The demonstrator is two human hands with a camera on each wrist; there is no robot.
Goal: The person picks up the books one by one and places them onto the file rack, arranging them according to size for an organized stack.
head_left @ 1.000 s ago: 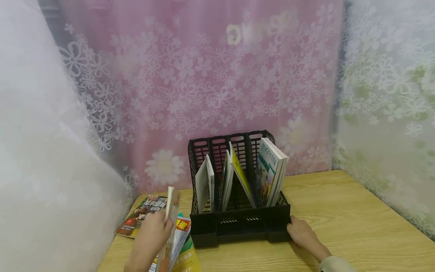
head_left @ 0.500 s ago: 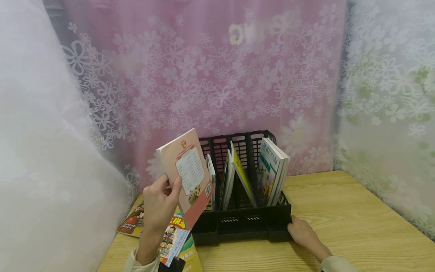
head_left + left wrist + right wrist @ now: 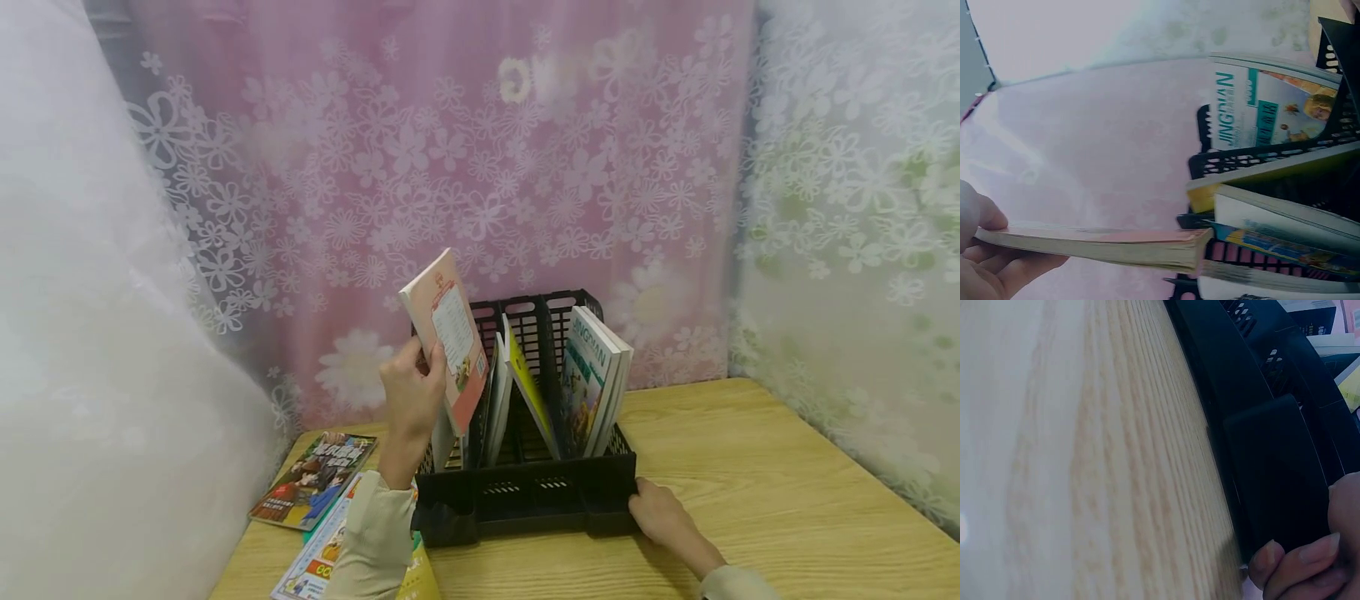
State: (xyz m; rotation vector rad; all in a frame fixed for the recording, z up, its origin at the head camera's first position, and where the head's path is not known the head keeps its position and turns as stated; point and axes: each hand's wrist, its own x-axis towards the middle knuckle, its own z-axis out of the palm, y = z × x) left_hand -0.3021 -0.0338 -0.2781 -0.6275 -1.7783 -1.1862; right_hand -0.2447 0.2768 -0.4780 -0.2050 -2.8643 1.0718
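Note:
My left hand (image 3: 408, 396) pinches a pink-backed paperback book (image 3: 453, 342) between thumb and fingers. The book is tilted, its lower end over the leftmost slot of a black desktop book rack (image 3: 525, 504). From the left wrist, the same book (image 3: 1122, 247) appears edge-on, with its far end close to the rack's books. At the rack's front right corner, my right hand (image 3: 663, 517) grips the plastic; curled fingertips (image 3: 1316, 549) show there in the right wrist view. Standing in the rack are a thick JINGDIAN book (image 3: 588, 375), a leaning yellow book (image 3: 529, 392) and other thin books.
Left of the rack, a comic-covered book (image 3: 311, 483) lies on the wooden table (image 3: 712, 450). Nearer me are a white-and-red book (image 3: 307, 562) and a yellow one (image 3: 423, 579), partly hidden by my left sleeve. Flowered curtains (image 3: 480, 167) hang around the table.
My left hand has lifted the pink book from the loose books at left, turned its back cover toward me and moved it right, over the rack. The right hand stays at the corner.

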